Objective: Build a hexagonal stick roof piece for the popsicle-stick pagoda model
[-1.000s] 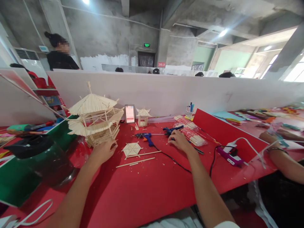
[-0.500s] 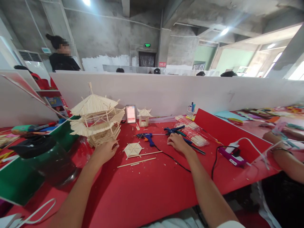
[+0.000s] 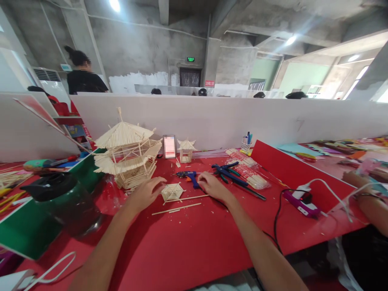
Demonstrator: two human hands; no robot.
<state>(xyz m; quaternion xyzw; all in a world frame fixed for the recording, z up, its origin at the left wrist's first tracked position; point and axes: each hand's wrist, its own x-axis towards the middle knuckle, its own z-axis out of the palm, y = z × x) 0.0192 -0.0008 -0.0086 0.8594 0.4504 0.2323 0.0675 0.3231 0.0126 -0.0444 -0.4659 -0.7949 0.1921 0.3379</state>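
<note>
Pale wooden sticks form a flat hexagonal web panel (image 3: 173, 192) lying between two bare hands, nearer the left.
On the red surface (image 3: 182, 246), the panel sits just right of the left hand (image 3: 147, 193), whose fingers are loosely curled, thumb parted from them, with nothing visible in its hold; whether a fingertip touches the panel's edge, I cannot tell. The right hand (image 3: 213, 187) is bent at the fingers beside the grip of a blue glue gun (image 3: 192, 178); whether it has closed on that grip is unclear. The gun lies beyond the panel and to its right, barrel running crosswise with the nozzle toward the left, grip end nearer the right hand. A long thin stick (image 3: 194, 198) lies crosswise along the panel's near edge.
</note>
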